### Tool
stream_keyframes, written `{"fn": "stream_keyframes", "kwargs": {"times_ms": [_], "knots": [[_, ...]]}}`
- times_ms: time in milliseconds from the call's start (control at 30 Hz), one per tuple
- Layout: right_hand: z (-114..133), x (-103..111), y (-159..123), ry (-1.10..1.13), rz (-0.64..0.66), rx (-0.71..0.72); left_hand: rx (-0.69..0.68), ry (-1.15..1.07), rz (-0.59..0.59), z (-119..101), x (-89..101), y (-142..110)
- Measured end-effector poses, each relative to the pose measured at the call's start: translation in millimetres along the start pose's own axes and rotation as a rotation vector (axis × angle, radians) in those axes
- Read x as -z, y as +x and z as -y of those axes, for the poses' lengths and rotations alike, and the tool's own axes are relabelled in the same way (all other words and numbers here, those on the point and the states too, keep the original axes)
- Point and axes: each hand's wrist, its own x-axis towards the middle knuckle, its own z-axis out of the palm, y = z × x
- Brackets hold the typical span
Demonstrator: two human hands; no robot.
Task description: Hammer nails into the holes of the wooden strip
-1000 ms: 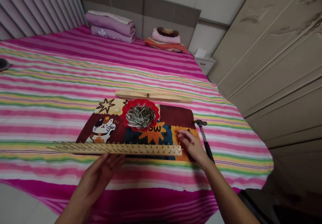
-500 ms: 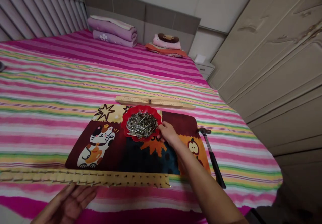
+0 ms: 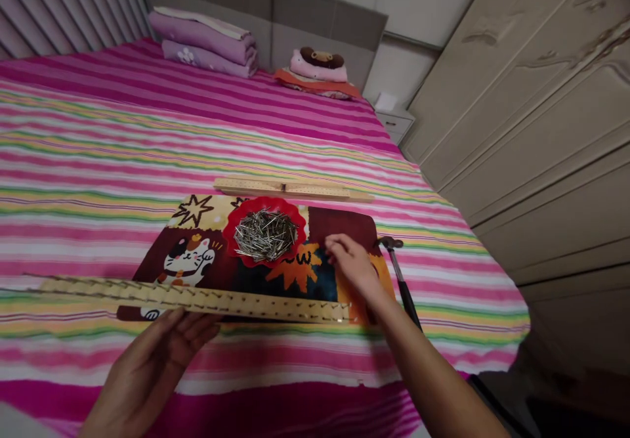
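My left hand holds a long wooden strip from below, with the thumb along its near edge and the fingers reaching underneath. Nails stick out of the strip in rows. The strip is raised over the near part of a patterned mat. To the right of a red scalloped bowl, my right hand hovers over the mat, apart from the bowl, its fingers loosely bent and nothing visible in them. Loose nails fill the bowl.
Behind the mat lie more wooden strips with small holes. A hammer with a black handle lies to the right. Folded bedding and a small pile of cloths are at the headboard; a wardrobe stands on the right.
My right hand has let go of the bowl's rim and moved right. My left hand has lifted the nailed strip and brought it forward and right, over the mat's near edge.
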Motion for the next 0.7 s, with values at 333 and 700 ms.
{"fn": "stream_keyframes", "kwargs": {"times_ms": [333,700], "knots": [[49.0,19.3,-115.9,-0.739,0.038,0.7,-0.11,0.076,0.212,44.6,-50.2,-5.7],[31.8,-5.6,-85.2,-1.002,0.352,0.411,-0.009,0.159,0.359,92.2,-66.8,-19.6]]}}
